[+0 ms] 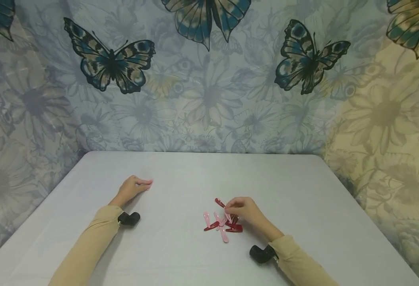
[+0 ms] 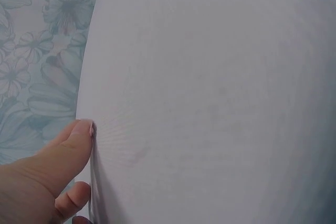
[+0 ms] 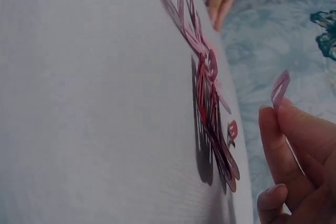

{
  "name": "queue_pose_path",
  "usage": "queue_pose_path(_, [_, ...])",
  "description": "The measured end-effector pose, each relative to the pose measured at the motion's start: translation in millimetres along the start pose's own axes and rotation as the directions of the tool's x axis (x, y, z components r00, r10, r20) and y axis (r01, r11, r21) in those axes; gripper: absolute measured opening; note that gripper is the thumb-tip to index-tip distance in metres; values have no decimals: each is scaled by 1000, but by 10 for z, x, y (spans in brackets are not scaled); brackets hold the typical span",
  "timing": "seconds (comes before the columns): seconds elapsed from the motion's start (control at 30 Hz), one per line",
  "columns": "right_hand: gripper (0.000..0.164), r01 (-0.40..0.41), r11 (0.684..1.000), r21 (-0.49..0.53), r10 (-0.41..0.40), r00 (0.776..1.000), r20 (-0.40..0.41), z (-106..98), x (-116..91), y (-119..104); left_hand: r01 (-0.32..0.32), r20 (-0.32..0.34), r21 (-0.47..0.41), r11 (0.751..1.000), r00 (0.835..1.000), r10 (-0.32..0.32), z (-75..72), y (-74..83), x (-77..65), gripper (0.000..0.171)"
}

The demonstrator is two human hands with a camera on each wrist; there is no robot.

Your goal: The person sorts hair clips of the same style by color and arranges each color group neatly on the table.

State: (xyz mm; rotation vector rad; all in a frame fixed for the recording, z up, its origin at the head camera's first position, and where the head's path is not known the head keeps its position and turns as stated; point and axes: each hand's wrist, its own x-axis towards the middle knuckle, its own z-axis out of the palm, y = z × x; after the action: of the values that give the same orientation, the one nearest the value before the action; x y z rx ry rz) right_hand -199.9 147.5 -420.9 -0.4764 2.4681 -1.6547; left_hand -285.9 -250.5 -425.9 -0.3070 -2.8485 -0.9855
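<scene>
My right hand (image 1: 243, 208) is over a small pile of snap hair clips on the white table. Between its thumb and index finger it pinches a pink hair clip (image 3: 282, 83), seen raised above the tabletop in the right wrist view. Beneath lie red hair clips (image 1: 234, 228) and pink hair clips (image 1: 224, 235), overlapping in a loose cluster. One red clip (image 1: 219, 202) points away at the far side. Farther left, my left hand (image 1: 130, 188) rests low by the tabletop, fingers stretched forward. Its thumb (image 2: 68, 153) shows in the left wrist view, with no clip visible there.
The white-covered table (image 1: 181, 178) reaches back to a wall cloth (image 1: 209, 111) with flowers and butterflies. Black wrist cameras (image 1: 128, 219) sit by both cuffs, the right one (image 1: 262, 254) near the pile's front right.
</scene>
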Motion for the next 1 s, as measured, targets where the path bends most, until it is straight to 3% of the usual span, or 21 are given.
queue_pose_path(0.27, [16,-105,991,-87,104,994,-17,-7,85,-133,22,20,4,1000,1000,-23,-3,0,6,26])
queue_pose_path(0.57, [6,-64,997,-34,57,981,-184,57,285,-276,44,9,14,999,999,-44,-19,41,-41,25])
queue_pose_path(0.83, [19,-141,990,20,142,986,-86,121,490,-365,56,19,32,998,998,-57,-22,29,-46,26])
queue_pose_path(1.0, [22,-205,978,41,208,975,-81,182,598,-430,25,16,34,999,1000,-25,-21,9,-17,25])
